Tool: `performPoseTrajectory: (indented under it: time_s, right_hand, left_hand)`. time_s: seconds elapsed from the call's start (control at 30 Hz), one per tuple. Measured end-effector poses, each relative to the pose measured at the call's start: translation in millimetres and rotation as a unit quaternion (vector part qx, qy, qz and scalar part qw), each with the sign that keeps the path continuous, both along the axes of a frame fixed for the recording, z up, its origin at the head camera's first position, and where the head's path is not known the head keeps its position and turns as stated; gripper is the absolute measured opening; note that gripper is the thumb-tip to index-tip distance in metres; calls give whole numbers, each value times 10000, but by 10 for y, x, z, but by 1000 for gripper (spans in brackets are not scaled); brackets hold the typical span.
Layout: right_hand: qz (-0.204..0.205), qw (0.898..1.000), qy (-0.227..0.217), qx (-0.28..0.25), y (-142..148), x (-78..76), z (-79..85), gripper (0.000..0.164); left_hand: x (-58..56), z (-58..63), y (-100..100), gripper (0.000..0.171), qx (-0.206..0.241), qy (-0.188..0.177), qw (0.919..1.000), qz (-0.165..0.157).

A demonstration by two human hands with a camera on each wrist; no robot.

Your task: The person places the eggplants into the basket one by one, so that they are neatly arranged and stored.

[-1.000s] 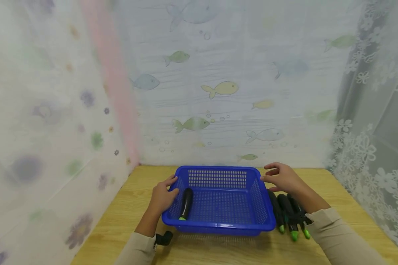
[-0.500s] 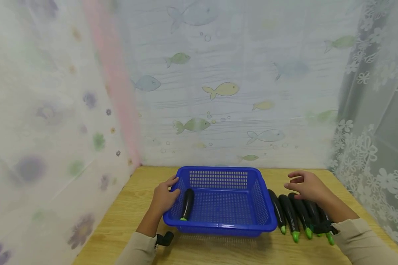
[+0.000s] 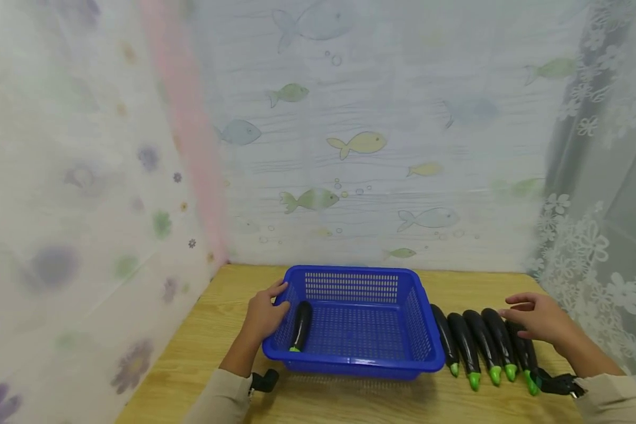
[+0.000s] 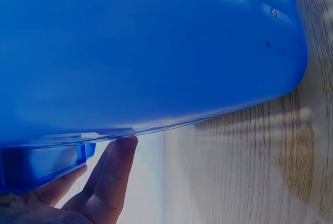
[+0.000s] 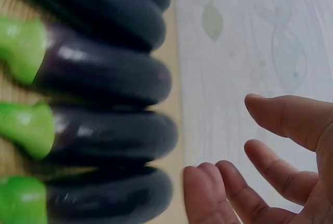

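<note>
A blue plastic basket (image 3: 350, 360) stands on the table, with one dark eggplant (image 3: 302, 324) lying along its left side inside. My left hand (image 3: 265, 315) grips the basket's left rim, thumb over the inside. Fingertips (image 4: 124, 148) show against the blue rim in the left wrist view. To the right of the basket, several glossy eggplants (image 3: 479, 341) lie side by side, green stem ends toward me. My right hand (image 3: 540, 318) is over the far end of the rightmost eggplant (image 5: 109, 195), fingers apart and holding nothing.
The wood-grain table (image 3: 191, 353) runs back to a fish-patterned curtain (image 3: 360, 176). A floral curtain (image 3: 85, 206) borders the left and a sheer flowered one (image 3: 599, 247) the right. Black straps with small mounts (image 3: 265, 380) sit on both wrists.
My right hand has moved from the basket's right rim rightward across the row, uncovering more eggplants. The left hand stays on the rim, and the basket is almost unmoved.
</note>
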State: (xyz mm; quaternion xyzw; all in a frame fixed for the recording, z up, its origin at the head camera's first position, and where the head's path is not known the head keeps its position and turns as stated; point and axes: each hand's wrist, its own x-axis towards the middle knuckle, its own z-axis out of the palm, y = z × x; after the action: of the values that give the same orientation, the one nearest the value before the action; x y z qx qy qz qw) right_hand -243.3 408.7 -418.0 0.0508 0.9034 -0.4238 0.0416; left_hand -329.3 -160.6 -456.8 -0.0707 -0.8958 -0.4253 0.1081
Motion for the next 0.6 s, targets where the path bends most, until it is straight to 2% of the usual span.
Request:
performPoseTrajectory:
  time_s: [0.23, 0.6]
  right_hand:
    - [-179, 9996, -55, 225, 148, 2, -145, 75]
    - [-581, 9960, -533, 432, 323, 5, -386, 96]
  left_hand:
    - [13, 7, -13, 54, 46, 32, 10000, 35]
    - [11, 10, -7, 55, 8, 22, 10000, 39]
